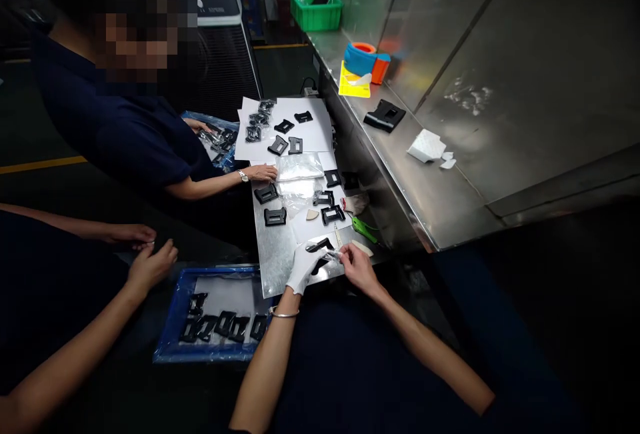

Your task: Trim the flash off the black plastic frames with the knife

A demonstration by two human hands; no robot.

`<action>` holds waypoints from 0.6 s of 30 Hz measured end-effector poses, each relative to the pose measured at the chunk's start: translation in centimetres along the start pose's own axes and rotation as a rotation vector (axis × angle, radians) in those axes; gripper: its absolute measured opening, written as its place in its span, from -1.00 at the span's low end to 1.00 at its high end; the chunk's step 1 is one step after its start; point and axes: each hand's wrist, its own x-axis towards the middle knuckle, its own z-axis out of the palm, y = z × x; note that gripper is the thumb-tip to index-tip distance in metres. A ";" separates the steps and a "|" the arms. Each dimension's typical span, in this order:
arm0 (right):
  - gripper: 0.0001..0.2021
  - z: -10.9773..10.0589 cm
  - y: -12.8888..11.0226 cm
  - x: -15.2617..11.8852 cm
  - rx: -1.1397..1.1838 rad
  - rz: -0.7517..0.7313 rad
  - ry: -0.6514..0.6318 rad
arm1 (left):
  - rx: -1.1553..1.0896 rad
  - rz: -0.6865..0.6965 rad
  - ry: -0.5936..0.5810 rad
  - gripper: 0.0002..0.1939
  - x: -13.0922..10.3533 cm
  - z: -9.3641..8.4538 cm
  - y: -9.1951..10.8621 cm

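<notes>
My left hand (304, 266), in a white glove, grips a black plastic frame-shaped part (320, 245) at the near end of the metal table (274, 267). Clear plastic film (332, 256) lies by that part, and my bare right hand (357, 267) pinches its edge. The fingers partly hide both the part and the film. Just beyond my hands are another black part (332, 215), a small beige piece (312, 215) and a green-handled tool (364, 228).
A blue lined tray (165, 347) with several black parts stands left of my arm. A co-worker's hand (261, 173) rests by clear bags (300, 167); another person's hands (150, 264) are at left. The steel ledge (400, 154) at right bears tape rolls (361, 61) and a green basket (316, 17).
</notes>
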 end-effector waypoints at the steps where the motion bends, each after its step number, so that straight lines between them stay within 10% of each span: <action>1: -0.91 -0.4 0.7 0.5 -0.005 0.049 0.027 | -0.012 -0.028 -0.025 -0.73 -0.1 -0.4 0.4; 8: -0.89 -1.7 3.4 3.1 0.095 0.266 0.060 | -0.069 0.030 -0.065 -0.72 -3.1 -2.9 2.7; 18: -0.63 -1.2 1.7 3.4 0.359 0.227 -0.146 | 0.117 0.125 0.037 -0.75 -4.3 -1.6 2.4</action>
